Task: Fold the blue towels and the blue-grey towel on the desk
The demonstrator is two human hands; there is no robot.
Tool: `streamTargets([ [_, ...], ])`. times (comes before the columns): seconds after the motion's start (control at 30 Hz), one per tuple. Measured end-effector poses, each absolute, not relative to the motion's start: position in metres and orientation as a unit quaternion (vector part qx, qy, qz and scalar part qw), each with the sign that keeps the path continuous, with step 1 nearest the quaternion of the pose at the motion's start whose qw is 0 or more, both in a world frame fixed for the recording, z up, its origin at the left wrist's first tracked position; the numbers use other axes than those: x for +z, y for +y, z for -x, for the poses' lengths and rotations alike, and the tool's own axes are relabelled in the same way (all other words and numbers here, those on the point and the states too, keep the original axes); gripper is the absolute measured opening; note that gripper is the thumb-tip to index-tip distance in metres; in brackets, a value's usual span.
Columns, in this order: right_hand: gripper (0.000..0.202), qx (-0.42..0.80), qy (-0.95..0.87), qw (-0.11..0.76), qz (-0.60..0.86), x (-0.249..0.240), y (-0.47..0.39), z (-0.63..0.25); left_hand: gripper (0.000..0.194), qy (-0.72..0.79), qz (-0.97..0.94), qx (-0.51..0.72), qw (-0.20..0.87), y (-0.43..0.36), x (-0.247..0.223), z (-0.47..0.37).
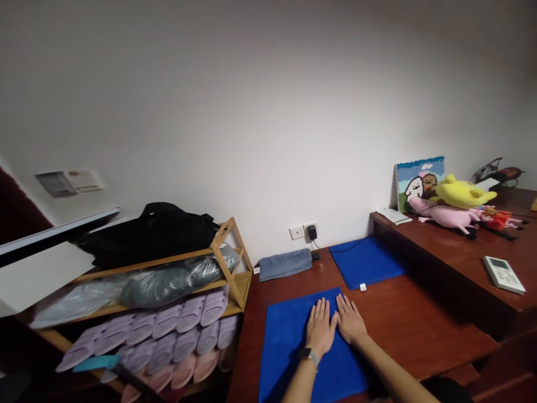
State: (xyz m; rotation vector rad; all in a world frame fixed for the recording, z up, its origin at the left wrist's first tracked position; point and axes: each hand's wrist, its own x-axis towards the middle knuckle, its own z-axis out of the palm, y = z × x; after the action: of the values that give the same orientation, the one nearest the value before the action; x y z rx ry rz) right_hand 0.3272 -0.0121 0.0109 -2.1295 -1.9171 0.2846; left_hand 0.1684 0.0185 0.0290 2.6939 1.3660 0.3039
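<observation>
Wooden rack (235, 280) holds slippers (168, 336) — both hands flat on blue towel (289, 341).

My left hand (321, 327) and right hand (349, 320) lie flat, side by side and touching, on a towel (289, 347) spread on the table (403, 324) before me. Behind it lie a second towel (364, 261) to the right and a folded cloth (285, 263) against the wall. A shoe rack (229, 263) stands left; a remote (503, 274) lies on the raised shelf (470, 257) right.
</observation>
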Motion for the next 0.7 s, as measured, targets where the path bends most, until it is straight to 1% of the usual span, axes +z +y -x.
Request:
streamTargets([
  [0.07, 0.067, 0.102, -0.664, 0.129, 0.729, 0.013, -0.012, -0.327, 0.068, 0.457, -0.882, 0.089, 0.064, 0.016, 0.025, -0.185],
  [0.17, 0.067, 0.104, -0.661, 0.135, 0.731, 0.018, -0.012, -0.328, 0.068, 0.472, -0.876, 0.070, 0.061, 0.020, 0.025, -0.177],
  [0.33, 0.069, 0.111, -0.646, 0.129, 0.744, 0.021, -0.012, -0.325, 0.074, 0.560, -0.827, 0.038, 0.032, 0.029, 0.030, -0.095],
  [0.5, 0.068, 0.114, -0.646, 0.125, 0.744, 0.029, -0.008, -0.323, 0.071, 0.631, -0.776, 0.020, 0.002, 0.031, 0.032, -0.011],
  [0.6, 0.068, 0.113, -0.648, 0.100, 0.747, 0.035, -0.009, -0.322, 0.070, 0.630, -0.776, 0.014, 0.009, 0.030, 0.037, 0.008],
  [0.7, 0.069, 0.115, -0.640, 0.102, 0.753, 0.032, -0.022, -0.323, 0.071, 0.627, -0.778, 0.026, 0.007, 0.028, 0.041, 0.007],
])
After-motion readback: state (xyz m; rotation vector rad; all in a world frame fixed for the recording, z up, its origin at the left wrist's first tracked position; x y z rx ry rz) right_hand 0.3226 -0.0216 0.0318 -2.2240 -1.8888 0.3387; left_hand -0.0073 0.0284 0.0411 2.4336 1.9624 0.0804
